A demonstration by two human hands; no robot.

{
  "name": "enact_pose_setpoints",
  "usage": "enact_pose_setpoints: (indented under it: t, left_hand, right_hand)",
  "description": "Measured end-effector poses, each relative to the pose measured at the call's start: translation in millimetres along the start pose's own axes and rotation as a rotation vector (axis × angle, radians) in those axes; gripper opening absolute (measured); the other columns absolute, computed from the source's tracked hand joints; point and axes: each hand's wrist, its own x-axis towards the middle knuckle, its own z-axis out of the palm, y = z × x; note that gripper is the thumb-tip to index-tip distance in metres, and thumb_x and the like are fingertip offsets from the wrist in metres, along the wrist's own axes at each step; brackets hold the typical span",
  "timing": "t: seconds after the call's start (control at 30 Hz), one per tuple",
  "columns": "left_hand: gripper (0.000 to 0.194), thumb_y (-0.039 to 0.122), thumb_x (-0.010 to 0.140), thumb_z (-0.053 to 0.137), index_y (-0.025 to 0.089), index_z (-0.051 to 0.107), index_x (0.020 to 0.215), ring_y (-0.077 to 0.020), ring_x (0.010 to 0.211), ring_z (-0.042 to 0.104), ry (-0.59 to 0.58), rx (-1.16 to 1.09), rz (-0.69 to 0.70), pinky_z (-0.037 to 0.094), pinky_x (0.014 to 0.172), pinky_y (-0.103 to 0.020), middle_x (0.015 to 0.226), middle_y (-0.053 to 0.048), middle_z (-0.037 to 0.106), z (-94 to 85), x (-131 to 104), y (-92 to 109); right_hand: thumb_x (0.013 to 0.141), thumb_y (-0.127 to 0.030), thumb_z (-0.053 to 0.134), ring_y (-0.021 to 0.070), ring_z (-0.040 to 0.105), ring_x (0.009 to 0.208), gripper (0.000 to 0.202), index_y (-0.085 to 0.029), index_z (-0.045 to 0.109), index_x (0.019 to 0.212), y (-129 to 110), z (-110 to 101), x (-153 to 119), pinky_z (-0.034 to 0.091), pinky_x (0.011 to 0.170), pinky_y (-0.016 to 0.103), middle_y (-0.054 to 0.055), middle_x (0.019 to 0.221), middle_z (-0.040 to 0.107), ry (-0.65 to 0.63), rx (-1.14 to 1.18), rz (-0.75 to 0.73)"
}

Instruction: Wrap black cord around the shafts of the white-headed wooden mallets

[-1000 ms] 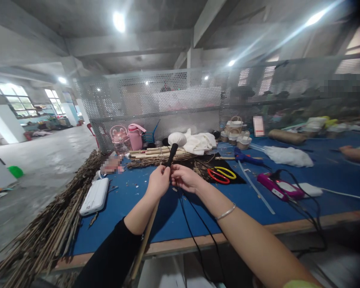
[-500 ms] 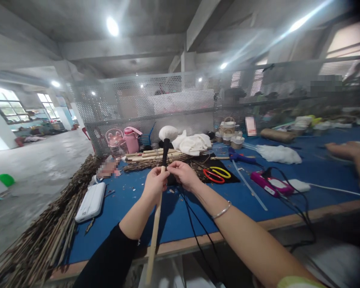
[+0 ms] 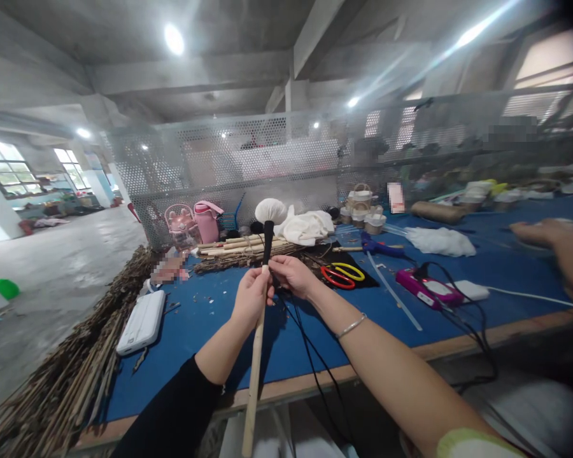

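My left hand point(image 3: 249, 296) is closed around a pale wooden stick point(image 3: 254, 388), just below a black wrapped section point(image 3: 268, 242). A rounded white cloth head point(image 3: 270, 210) tops the stick, which stands tilted over the table's front edge. Close beside the stick, my right hand point(image 3: 292, 276) pinches black cord at the lower end of the wrapping. Loose lengths of the black cord point(image 3: 310, 346) hang from there past the table edge. The cord between my right fingertips is mostly hidden.
On the blue table point(image 3: 186, 362) lie red-and-yellow-handled scissors point(image 3: 341, 275), a blue glue gun point(image 3: 381, 247), a purple device point(image 3: 428, 290) and a white power bank point(image 3: 141, 322). Bundled twigs point(image 3: 71, 362) line the left side. A co-worker's hand point(image 3: 547, 234) is at the right.
The stick is more upright, its lower end shifted slightly right. Both hands keep their grip near the wrapping. The view has shifted slightly.
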Motion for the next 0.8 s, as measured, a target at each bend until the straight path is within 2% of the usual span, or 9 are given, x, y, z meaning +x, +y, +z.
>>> enact_pose_setpoints:
  t: [0.13, 0.27, 0.33, 0.4, 0.47, 0.57, 0.7, 0.8]
  left_hand:
    - [0.035, 0.050, 0.072, 0.056, 0.019, 0.041, 0.080, -0.0032, 0.034, 0.035, -0.013, 0.041, 0.003, 0.027, 0.031, -0.016, 0.055, 0.008, 0.045, 3.5, -2.9, -2.1]
    - [0.030, 0.049, 0.078, 0.047, 0.020, 0.039, 0.077, -0.0049, 0.030, 0.034, -0.039, 0.079, -0.017, 0.026, 0.030, -0.017, 0.050, 0.008, 0.044, 2.8, -3.3, -2.9]
    - [0.029, 0.048, 0.082, 0.039, 0.020, 0.039, 0.074, -0.0062, 0.030, 0.035, -0.070, 0.142, -0.031, 0.028, 0.031, -0.019, 0.048, 0.007, 0.045, 1.2, -2.7, -5.4]
    - [0.031, 0.047, 0.084, 0.034, 0.019, 0.042, 0.072, -0.0075, 0.033, 0.039, -0.076, 0.250, -0.013, 0.031, 0.035, -0.020, 0.048, 0.005, 0.046, -1.5, -1.6, -8.7]
    - [0.033, 0.047, 0.082, 0.039, 0.017, 0.048, 0.071, -0.0081, 0.042, 0.044, -0.044, 0.398, 0.052, 0.035, 0.041, -0.020, 0.052, 0.003, 0.048, -5.1, 0.0, -10.6]
    - [0.029, 0.043, 0.071, 0.059, 0.015, 0.052, 0.069, -0.0078, 0.051, 0.046, -0.008, 0.579, 0.095, 0.036, 0.048, -0.019, 0.058, 0.002, 0.051, -12.4, 3.5, -6.8]
    - [0.036, 0.044, 0.060, 0.069, 0.015, 0.052, 0.073, -0.0077, 0.046, 0.045, -0.083, 0.556, -0.076, 0.033, 0.042, -0.019, 0.057, 0.003, 0.052, -23.6, 8.5, 5.7]
    - [0.041, 0.046, 0.055, 0.073, 0.014, 0.052, 0.071, -0.0071, 0.044, 0.044, -0.174, 0.505, -0.143, 0.033, 0.042, -0.019, 0.055, 0.003, 0.052, -28.8, 9.8, 7.8]
  right_hand:
    - [0.067, -0.042, 0.067, 0.0024, 0.022, 0.032, 0.031, -0.014, 0.053, 0.065, -0.8, -3.9, -1.2, 0.012, 0.032, 0.018, -0.009, 0.038, 0.034, 0.056, -0.106, -0.049]
    - [0.069, -0.046, 0.064, 0.0033, 0.015, 0.032, 0.033, -0.016, 0.055, 0.078, 4.6, -2.9, 0.6, 0.009, 0.032, 0.019, -0.012, 0.038, 0.027, -0.011, -0.003, 0.019]
    - [0.070, -0.045, 0.064, 0.0032, 0.014, 0.032, 0.032, -0.016, 0.054, 0.079, 5.7, -3.8, 1.1, 0.007, 0.032, 0.019, -0.012, 0.039, 0.028, -0.047, 0.012, 0.052]
    - [0.068, -0.044, 0.065, 0.0025, 0.016, 0.031, 0.031, -0.015, 0.052, 0.071, 3.9, -5.3, 0.6, 0.007, 0.032, 0.020, -0.010, 0.041, 0.036, -0.043, -0.031, 0.069]
    - [0.066, -0.042, 0.067, 0.0019, 0.019, 0.032, 0.032, -0.014, 0.050, 0.065, -0.1, -6.3, -0.8, 0.009, 0.033, 0.020, -0.008, 0.042, 0.040, -0.017, -0.084, 0.082]
    - [0.064, -0.038, 0.069, 0.0018, 0.021, 0.033, 0.030, -0.013, 0.053, 0.063, -5.4, -5.9, -3.0, 0.012, 0.035, 0.020, -0.009, 0.040, 0.037, 0.005, -0.143, 0.105]
    - [0.062, -0.036, 0.069, 0.0026, 0.025, 0.035, 0.029, -0.013, 0.052, 0.059, -2.8, -4.6, -2.4, 0.016, 0.038, 0.020, -0.008, 0.041, 0.040, 0.014, -0.224, 0.108]
    - [0.062, -0.036, 0.069, 0.0038, 0.030, 0.038, 0.029, -0.014, 0.050, 0.057, 5.0, -4.4, 0.1, 0.018, 0.040, 0.020, -0.006, 0.043, 0.044, 0.035, -0.295, 0.092]
